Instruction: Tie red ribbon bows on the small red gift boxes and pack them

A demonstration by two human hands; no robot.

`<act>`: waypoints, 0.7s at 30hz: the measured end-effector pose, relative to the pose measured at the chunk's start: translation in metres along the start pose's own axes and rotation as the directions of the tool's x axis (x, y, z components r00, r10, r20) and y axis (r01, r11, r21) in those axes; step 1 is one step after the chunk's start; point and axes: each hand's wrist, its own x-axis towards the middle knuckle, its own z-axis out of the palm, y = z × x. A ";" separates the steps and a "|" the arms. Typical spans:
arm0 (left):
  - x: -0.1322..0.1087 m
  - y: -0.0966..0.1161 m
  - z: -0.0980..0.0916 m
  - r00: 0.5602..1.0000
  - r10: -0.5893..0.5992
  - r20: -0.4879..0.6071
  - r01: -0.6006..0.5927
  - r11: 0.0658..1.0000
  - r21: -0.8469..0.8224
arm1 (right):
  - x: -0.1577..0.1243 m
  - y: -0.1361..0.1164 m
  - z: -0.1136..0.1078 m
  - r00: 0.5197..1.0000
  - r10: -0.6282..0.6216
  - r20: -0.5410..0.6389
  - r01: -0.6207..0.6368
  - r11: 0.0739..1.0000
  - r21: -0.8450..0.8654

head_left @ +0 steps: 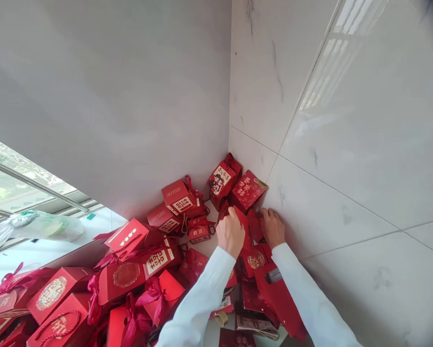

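Note:
In the lower middle of the head view, my left hand (pixel 231 233) is closed with curled fingers at the edge of a red gift box (pixel 243 229). My right hand (pixel 273 227) curls its fingers against the right side of the same small red cluster, close to the wall. My own fingers partly hide the box's shape. Just beyond stand a red box with white lettering (pixel 248 191) and a red box with a cartoon couple (pixel 221 180). Under my wrists lie a box with a round gold emblem (pixel 256 260) and a flat red bag (pixel 281 299).
Many red boxes with ribbons, such as one with a gold emblem (pixel 52 293), pile up at lower left. A grey wall (pixel 129 96) and a marble-tiled wall (pixel 346 193) meet in a corner behind. A clear plastic bag (pixel 53 225) lies by the window (pixel 17 178).

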 end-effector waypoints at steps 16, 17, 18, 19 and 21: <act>0.062 0.026 0.064 0.999 -0.050 0.001 0.050 0.979 -0.197 | -0.016 -0.030 0.037 0.995 -0.096 0.036 0.082 0.957 0.278; 0.066 0.027 0.065 0.999 -0.039 0.011 0.041 0.977 -0.210 | -0.010 -0.026 0.038 0.995 -0.091 0.044 0.075 0.956 0.284; 0.068 0.027 0.068 0.999 -0.026 0.026 0.031 0.975 -0.222 | -0.004 -0.021 0.039 0.995 -0.086 0.056 0.066 0.955 0.288; 0.071 0.027 0.071 0.999 -0.010 0.044 0.020 0.973 -0.232 | 0.000 -0.016 0.041 0.994 -0.078 0.071 0.054 0.956 0.290; 0.073 0.025 0.080 0.995 0.038 0.091 -0.015 0.968 -0.249 | 0.002 -0.006 0.048 0.993 -0.052 0.108 0.019 0.958 0.286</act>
